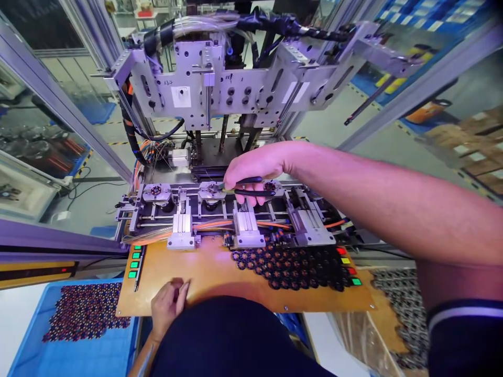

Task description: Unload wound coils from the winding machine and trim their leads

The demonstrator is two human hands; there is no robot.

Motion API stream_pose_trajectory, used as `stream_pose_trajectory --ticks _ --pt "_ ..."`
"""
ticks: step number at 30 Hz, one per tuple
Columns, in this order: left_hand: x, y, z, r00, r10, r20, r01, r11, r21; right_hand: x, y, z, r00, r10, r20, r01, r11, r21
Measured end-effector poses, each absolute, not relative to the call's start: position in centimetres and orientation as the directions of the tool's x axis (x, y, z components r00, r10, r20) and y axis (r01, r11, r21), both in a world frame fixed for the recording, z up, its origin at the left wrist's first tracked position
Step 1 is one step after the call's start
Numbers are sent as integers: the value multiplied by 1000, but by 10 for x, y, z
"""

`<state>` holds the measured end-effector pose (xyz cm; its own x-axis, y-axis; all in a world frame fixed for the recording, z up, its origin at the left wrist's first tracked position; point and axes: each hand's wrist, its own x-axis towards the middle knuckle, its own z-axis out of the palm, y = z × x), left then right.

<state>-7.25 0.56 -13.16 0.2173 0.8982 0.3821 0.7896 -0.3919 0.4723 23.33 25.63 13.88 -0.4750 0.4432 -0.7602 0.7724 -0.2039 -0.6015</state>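
My right hand (251,175) reaches across the machine, closed around a pair of pliers (257,193) with black handles. The plier jaws point left and lie over the middle fixture (212,191); whether they grip anything there is too small to tell. Left of it stands another fixture with a round dark-and-copper part (156,190) on top. A similar round part (270,186) shows just right of my right hand. My left hand (168,305) rests on the near edge of the orange panel (212,272), its fingers curled in, with nothing visible in them.
Many round dark parts (291,267) cover the panel's right side. Coloured buttons (134,265) and a pen (138,269) line its left edge. A blue tray (31,356) of parts stands lower left. Above hangs a metal plate assembly (236,89); aluminium posts (70,94) frame the machine.
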Motion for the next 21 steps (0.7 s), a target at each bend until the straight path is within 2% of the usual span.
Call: stream_pose_trajectory --ticks 13,15,18,21 --pt "-76 4 -138 205 909 363 774 -377 509 228 263 129 -473 432 -767 761 -238 -604" --pt "-76 4 -138 201 911 360 773 -373 513 229 259 131 -530 449 -720 722 -206 -660" --pt "-75 3 -137 186 915 358 777 -360 516 238 251 144 -662 489 -568 579 -147 -802" --pt "-73 4 -132 176 917 359 784 -351 512 260 248 163 -697 484 -529 543 -125 -830"
